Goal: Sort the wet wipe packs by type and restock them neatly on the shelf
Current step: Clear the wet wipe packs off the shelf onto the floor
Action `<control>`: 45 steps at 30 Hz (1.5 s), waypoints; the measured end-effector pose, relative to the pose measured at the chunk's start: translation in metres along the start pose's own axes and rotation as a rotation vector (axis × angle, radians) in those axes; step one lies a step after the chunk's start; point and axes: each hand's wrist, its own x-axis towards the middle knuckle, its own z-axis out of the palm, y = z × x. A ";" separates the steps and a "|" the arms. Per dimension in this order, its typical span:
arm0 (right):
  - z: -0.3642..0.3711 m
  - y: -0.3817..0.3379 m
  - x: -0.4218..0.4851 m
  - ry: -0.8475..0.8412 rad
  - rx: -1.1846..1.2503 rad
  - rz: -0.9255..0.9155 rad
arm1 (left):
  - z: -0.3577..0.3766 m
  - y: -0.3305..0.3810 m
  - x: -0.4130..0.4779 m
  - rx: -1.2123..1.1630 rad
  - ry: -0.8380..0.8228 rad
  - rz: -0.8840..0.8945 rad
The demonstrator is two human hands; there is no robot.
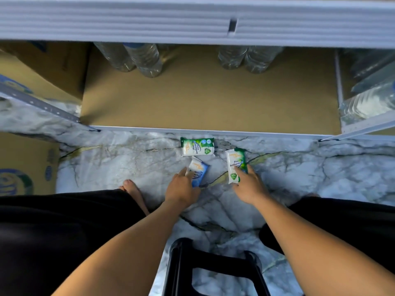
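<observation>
Left hand (181,188) pinches the blue pack (198,170); right hand (249,185) grips a green pack (234,165) by its near end. Both look light, soft and slick, so they are best held across the middle.

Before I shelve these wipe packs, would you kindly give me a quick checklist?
1. Grip of left hand on blue pack: ok.
2. Grip of right hand on green pack: ok.
3. One type per hand: ok.
4. Room on shelf board before the water bottles: ok.
5. All packs collected: not ok, other green pack lies on the floor.
6. Packs sealed: cannot tell.
</observation>
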 end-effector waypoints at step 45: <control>-0.350 -0.046 -0.206 0.846 -0.079 -0.137 | -0.328 0.144 -0.151 0.398 0.979 0.313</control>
